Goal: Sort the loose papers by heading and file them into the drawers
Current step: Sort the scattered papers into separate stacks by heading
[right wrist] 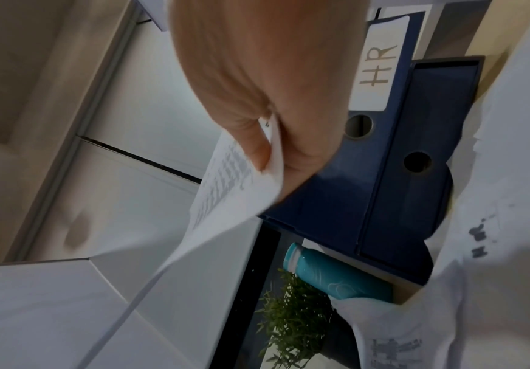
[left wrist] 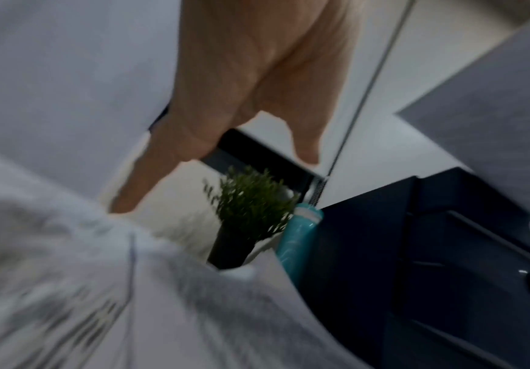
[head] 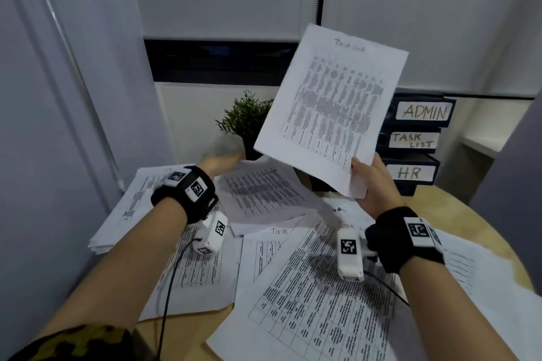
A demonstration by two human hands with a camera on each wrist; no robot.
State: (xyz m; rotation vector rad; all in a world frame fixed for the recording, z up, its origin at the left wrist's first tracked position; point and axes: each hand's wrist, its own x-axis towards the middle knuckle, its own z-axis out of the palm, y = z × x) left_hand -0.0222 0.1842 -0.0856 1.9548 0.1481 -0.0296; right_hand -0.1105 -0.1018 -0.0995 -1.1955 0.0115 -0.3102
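My right hand (head: pixel 362 173) holds up a printed sheet (head: pixel 331 108) headed "Task List", pinching its lower right corner between thumb and fingers (right wrist: pixel 259 154). The sheet stands tilted in front of the dark blue drawer unit, whose drawers are labelled ADMIN (head: pixel 425 112), TASK LIST (head: pixel 413 140) and HR (head: pixel 409 173). My left hand (head: pixel 225 161) reaches over the far papers with straight fingers (left wrist: pixel 150 174) and holds nothing; it is blurred, so contact with the paper cannot be told. Loose printed papers (head: pixel 308 287) lie overlapping across the round wooden table (head: pixel 457 205).
A small green plant (head: pixel 246 117) in a black pot stands at the back, just beyond my left hand. A teal bottle (right wrist: pixel 336 274) stands between the plant and the drawer unit. A grey partition runs along the left, and window blinds hang behind.
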